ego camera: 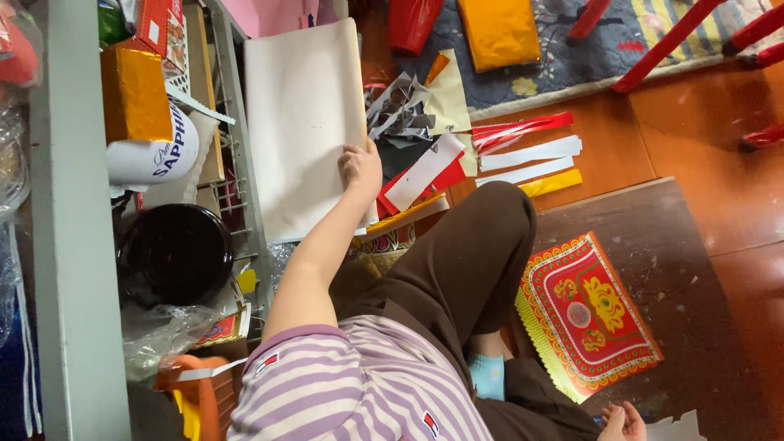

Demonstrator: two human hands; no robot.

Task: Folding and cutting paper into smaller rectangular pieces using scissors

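My left hand [361, 167] reaches out from a striped sleeve and grips the right edge of a large white paper sheet [302, 122] that leans against a metal rack. My right hand [622, 423] is at the bottom edge of the view, fingers curled and partly cut off. It is beside a white cut paper piece [678, 428], and I cannot tell whether it holds anything. My legs in brown trousers [457, 261] are folded on the floor. A red and gold patterned sheet [586, 314] lies on a dark board [678, 245] by my knee.
Red, white and yellow paper strips [527, 151] and a pile of paper scraps [400, 110] lie on the wooden floor. The rack [237, 180] holds a black bowl [173, 253], a white cap [153, 155] and a gold box [135, 94]. A rug and red chair legs [665, 41] are beyond.
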